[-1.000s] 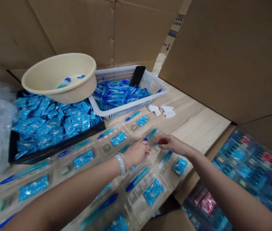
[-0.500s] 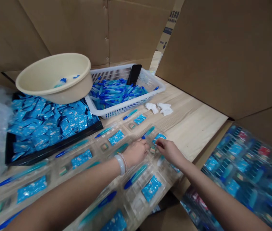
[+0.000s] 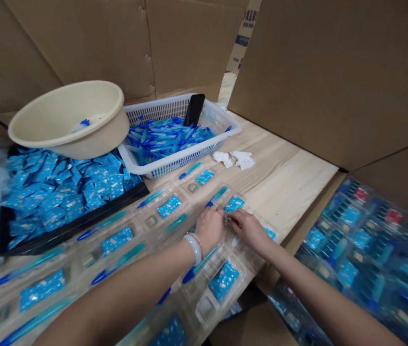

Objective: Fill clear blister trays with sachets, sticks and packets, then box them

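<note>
Over a clear plastic blister tray, my left hand (image 3: 209, 229) and my right hand (image 3: 250, 231) meet fingertip to fingertip. Pinched between them is a small greenish block (image 3: 226, 220), mostly hidden by the fingers. Just behind the hands lie a blue pen (image 3: 217, 196) and a blue spotted packet (image 3: 234, 203), each in its own hollow of that tray. In front sits another clear tray with a blue packet (image 3: 224, 280) and a pen (image 3: 191, 274) partly under my left wrist. Similar filled trays spread leftward, with small blocks (image 3: 151, 221) in their hollows.
Behind stands a white basket (image 3: 175, 161) of blue pens with a black phone (image 3: 194, 110). A cream basin (image 3: 95, 139) rests over a black tray (image 3: 77, 222) of blue packets. White paper scraps (image 3: 242, 160) lie right. Filled packs (image 3: 351, 250) are stacked beyond the table edge.
My left hand has moved slightly toward the right hand, and the right hand has come in lower and closer. Their fingertips now meet at the small block. The view has shifted slightly.
</note>
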Demonstrator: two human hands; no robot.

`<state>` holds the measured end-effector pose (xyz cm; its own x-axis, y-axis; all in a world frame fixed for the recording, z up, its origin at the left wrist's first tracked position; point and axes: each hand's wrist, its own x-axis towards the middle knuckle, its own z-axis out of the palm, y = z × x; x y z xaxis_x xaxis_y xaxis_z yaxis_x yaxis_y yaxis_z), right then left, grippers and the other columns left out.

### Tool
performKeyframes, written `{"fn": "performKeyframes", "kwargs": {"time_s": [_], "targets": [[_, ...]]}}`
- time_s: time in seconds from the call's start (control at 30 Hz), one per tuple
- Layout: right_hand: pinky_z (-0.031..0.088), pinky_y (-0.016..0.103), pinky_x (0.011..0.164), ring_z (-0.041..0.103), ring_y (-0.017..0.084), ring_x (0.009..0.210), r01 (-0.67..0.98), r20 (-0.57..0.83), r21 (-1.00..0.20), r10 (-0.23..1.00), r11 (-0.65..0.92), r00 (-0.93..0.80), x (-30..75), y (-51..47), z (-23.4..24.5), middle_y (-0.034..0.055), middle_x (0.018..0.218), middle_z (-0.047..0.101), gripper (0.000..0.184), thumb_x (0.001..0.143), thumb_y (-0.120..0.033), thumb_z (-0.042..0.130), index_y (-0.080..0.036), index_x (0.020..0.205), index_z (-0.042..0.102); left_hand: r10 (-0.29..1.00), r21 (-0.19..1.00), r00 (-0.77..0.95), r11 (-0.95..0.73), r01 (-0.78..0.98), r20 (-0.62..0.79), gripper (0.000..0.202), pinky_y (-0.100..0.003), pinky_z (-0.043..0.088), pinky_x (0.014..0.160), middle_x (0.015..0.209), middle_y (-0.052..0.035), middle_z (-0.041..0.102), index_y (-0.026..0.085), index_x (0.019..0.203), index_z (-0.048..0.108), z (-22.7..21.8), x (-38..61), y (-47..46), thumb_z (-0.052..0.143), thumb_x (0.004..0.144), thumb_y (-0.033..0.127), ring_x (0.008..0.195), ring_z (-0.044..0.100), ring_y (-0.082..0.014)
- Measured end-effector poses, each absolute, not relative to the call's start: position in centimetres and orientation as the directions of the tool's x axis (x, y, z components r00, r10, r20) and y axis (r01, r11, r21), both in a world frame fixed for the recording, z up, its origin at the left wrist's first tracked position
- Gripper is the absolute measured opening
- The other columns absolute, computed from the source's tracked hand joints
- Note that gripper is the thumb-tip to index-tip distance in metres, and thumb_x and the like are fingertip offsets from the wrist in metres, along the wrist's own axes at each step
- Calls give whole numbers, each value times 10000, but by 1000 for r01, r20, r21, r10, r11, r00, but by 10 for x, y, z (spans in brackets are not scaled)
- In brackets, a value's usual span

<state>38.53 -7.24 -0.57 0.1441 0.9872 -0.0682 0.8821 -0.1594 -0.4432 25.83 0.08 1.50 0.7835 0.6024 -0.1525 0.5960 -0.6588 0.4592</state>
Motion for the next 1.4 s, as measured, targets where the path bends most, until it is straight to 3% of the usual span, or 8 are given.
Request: {"fn": "performKeyframes", "kwargs": {"time_s": [0.17, 0.43, 0.6, 0.9, 1.13, 1.23, 1.3, 1.4], "targets": [[427, 265, 681, 523, 150, 708, 863, -70, -471, 983, -185, 172, 388, -72, -9, 53, 765, 547, 175, 726, -86, 455, -158, 752, 612, 600, 435, 764, -637, 636, -238, 228, -289, 444, 760, 974, -97, 585, 159, 959, 578, 22, 265, 5, 417, 799, 182, 897, 552, -201], [422, 289, 670, 520, 168, 719, 831, -44, -519, 977, -202, 209, 389, -75, -10, 56, 745, 561, 189, 702, -64, 430, -144, 781, 583, 383, 380, 900, -817, 434, -207, 203, -279, 465, 718, 955, -75, 581, 164, 890, 605, 19, 271, 19, 431, 786, 176, 823, 570, -184], [422, 282, 719, 530, 164, 769, 819, -35, -557, 989, -136, 140, 394, -75, -11, 63, 804, 583, 256, 672, -17, 410, -158, 772, 598, 222, 323, 961, -908, 265, -164, 208, -290, 450, 764, 948, -95, 581, 135, 866, 624, 21, 276, 30, 434, 786, 153, 871, 552, -202], [425, 290, 772, 555, 175, 826, 801, -72, -570, 982, -183, 173, 401, -71, -8, 68, 838, 624, 337, 644, -8, 387, -164, 806, 638, 16, 268, 999, -963, 28, -48, 175, -305, 427, 792, 908, -74, 587, 161, 873, 618, 3, 275, 40, 465, 796, 196, 896, 534, -201], [416, 283, 766, 556, 173, 822, 795, -95, -575, 981, -191, 167, 402, -68, -2, 63, 850, 635, 364, 626, -2, 372, -166, 790, 652, 48, 258, 989, -963, 83, -139, 147, -300, 443, 747, 850, -88, 610, 145, 775, 628, 2, 288, 43, 490, 768, 195, 849, 561, -205], [416, 276, 762, 551, 165, 807, 788, -103, -588, 983, -182, 151, 403, -67, -4, 54, 828, 631, 339, 628, -8, 380, -170, 764, 646, -8, 272, 980, -961, 48, -201, 157, -277, 445, 719, 806, -78, 619, 150, 741, 636, 3, 293, 45, 480, 758, 159, 803, 576, -188], [419, 274, 746, 547, 166, 791, 788, -103, -589, 984, -180, 148, 405, -66, -6, 54, 803, 626, 303, 635, -20, 392, -167, 738, 635, -50, 281, 982, -960, 4, -185, 169, -275, 444, 723, 810, -74, 620, 157, 734, 637, 4, 295, 44, 471, 759, 144, 804, 578, -185], [419, 269, 720, 543, 167, 766, 800, -104, -570, 982, -187, 156, 407, -66, -8, 59, 774, 617, 269, 624, -18, 401, -159, 700, 617, 24, 286, 992, -956, 60, -127, 165, -280, 444, 731, 831, -85, 621, 147, 779, 626, 7, 293, 42, 462, 777, 163, 810, 579, -187]]}}
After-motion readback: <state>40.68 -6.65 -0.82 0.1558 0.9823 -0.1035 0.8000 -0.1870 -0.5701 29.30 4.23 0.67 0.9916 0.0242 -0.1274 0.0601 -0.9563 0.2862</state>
